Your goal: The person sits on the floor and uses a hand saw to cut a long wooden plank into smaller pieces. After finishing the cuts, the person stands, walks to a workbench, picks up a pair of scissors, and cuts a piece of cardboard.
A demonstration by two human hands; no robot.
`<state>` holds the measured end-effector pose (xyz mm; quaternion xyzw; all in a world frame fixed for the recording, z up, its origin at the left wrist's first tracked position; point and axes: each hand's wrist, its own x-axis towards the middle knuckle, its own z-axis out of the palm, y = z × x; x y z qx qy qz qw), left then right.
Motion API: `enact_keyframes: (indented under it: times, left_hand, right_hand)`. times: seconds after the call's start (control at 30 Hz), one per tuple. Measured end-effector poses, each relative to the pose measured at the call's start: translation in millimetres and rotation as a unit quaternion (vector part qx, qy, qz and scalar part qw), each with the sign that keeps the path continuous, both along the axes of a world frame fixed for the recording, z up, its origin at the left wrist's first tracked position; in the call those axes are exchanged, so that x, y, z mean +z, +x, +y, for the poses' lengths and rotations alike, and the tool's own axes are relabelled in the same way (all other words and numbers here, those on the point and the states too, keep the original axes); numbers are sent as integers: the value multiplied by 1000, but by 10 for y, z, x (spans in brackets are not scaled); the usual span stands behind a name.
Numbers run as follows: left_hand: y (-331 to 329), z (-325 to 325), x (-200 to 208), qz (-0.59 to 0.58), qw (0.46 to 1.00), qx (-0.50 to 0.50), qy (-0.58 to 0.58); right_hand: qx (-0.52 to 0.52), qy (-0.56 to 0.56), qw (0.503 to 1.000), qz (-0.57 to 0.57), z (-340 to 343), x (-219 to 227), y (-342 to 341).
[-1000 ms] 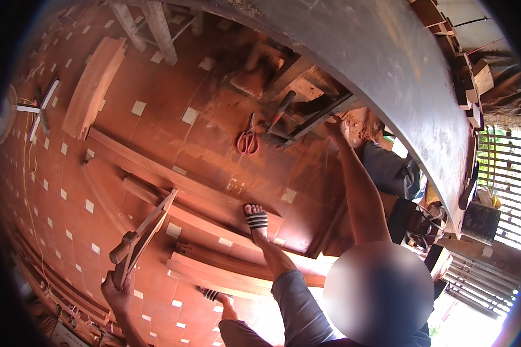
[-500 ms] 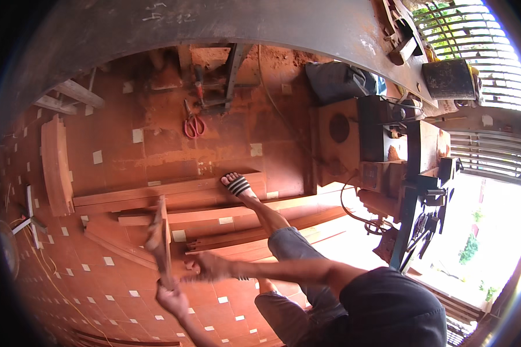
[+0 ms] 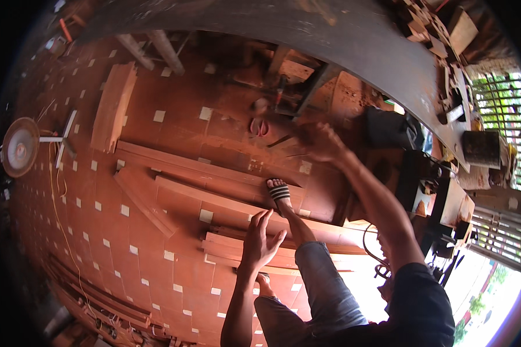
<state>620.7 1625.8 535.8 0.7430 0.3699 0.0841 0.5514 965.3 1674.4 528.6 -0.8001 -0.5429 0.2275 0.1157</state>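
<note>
My left hand (image 3: 261,246) is raised over the floor planks, fingers and thumb apart, with nothing in it. My right hand (image 3: 324,143) reaches out toward the bench and is smeared by motion. A dark blurred shape lies just left of its fingers; I cannot make out whether the hand holds it. Close by on the floor are the red-handled scissors (image 3: 259,127), partly blurred. A long reddish wooden plank (image 3: 197,165) lies below them, its right end by my sandalled foot (image 3: 279,189). A second long plank (image 3: 214,199) and several stacked ones (image 3: 231,246) lie nearer.
A dark workbench top (image 3: 353,40) spans the far side, with wood pieces at its right end. Short boards (image 3: 114,107) and an angled plank (image 3: 145,202) lie at left, near a standing fan (image 3: 21,147). A dark machine (image 3: 440,196) stands at right.
The wooden piece both hands held is out of them. My right hand has swung up and away toward the bench; my left hand has let go and opened. The view has turned left.
</note>
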Motion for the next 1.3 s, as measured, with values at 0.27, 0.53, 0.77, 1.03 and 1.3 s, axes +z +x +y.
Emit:
enact_keyframes:
  times: [0.27, 0.53, 0.77, 1.03, 1.3]
  left_hand:
    - [-1370, -476, -769, 170, 983, 62, -35]
    - [-1503, -363, -833, 203, 968, 140, -39]
    - [-1357, -421, -889, 162, 979, 119, -41]
    - [-1566, -679, -1102, 215, 957, 160, -106]
    - [-1761, -924, -1456, 193, 944, 238, -126]
  right_hand:
    - [-14, -94, 995, -18, 551, -234, 753]
    - [49, 14, 994, -98, 923, -549, 573]
    - [-40, 22, 999, 14, 692, -1364, 1934]
    - [-41, 76, 982, -168, 647, -1307, 2532]
    - [-88, 160, 909, -375, 1079, -1157, 1867]
